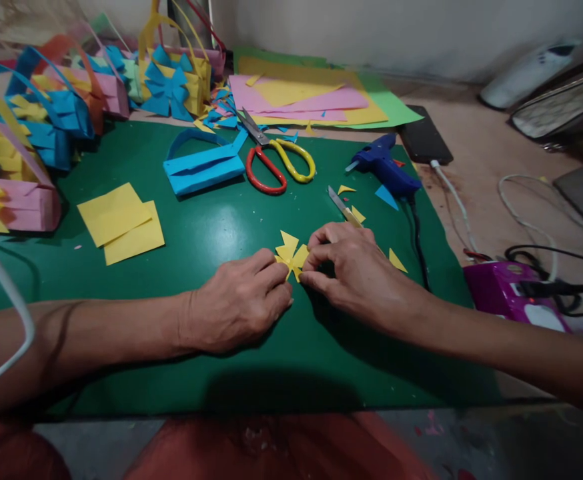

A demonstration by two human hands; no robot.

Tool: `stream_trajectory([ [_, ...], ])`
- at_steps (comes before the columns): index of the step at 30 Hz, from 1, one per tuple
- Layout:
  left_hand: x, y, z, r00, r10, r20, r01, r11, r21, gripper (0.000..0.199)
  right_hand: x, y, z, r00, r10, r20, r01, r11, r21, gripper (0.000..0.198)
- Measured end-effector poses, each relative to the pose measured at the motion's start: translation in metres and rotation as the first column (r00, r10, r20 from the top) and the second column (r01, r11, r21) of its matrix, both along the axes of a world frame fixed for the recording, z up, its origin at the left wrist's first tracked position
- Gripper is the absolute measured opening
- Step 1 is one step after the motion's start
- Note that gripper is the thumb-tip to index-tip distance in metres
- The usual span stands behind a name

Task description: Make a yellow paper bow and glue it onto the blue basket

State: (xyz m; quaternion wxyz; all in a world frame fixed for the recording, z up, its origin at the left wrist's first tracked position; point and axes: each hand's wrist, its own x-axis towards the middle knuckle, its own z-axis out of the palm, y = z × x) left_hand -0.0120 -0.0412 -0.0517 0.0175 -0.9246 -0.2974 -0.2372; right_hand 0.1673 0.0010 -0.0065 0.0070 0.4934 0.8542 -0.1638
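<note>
Green mat (211, 227) was messy; your left hand (239, 303) and right hand (356, 273) pinched yellow paper bow (291, 257), just below scissors (276, 163). Looked like mid-fold; next probably firm crease.

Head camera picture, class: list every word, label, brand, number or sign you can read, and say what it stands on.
None: no text can be read anywhere in this picture.
Blue glue gun: no label shows.
Scissors: no brand mark shows.
Black phone: screen dark, nothing on it.
Purple device: pale patch, too blurred to read.
Yellow paper bow, pinched by the left hand and the right hand: plain.
</note>
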Motion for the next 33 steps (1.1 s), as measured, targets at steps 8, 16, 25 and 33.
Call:
stream_trajectory([
  [8,0.001,0.000,0.001,1.000,0.000,0.005,0.000,1.000,-0.008,0.025,-0.006,0.000,0.005,0.996,-0.007,0.090,0.008,1.000,-0.014,0.026],
  [16,0.000,0.000,-0.001,1.000,-0.015,0.007,0.015,0.999,-0.039,0.025,-0.010,0.000,0.009,0.991,-0.004,0.137,0.008,0.999,-0.032,0.030],
  [25,0.000,0.000,0.003,1.000,-0.014,0.009,0.015,0.998,-0.065,0.026,-0.014,0.004,0.012,0.979,-0.021,0.202,0.036,0.997,-0.069,0.027],
  [33,0.001,-0.001,0.003,1.000,-0.005,0.015,0.005,0.999,-0.048,0.024,-0.018,0.005,0.014,0.968,-0.007,0.252,0.025,0.997,-0.071,0.024],
])
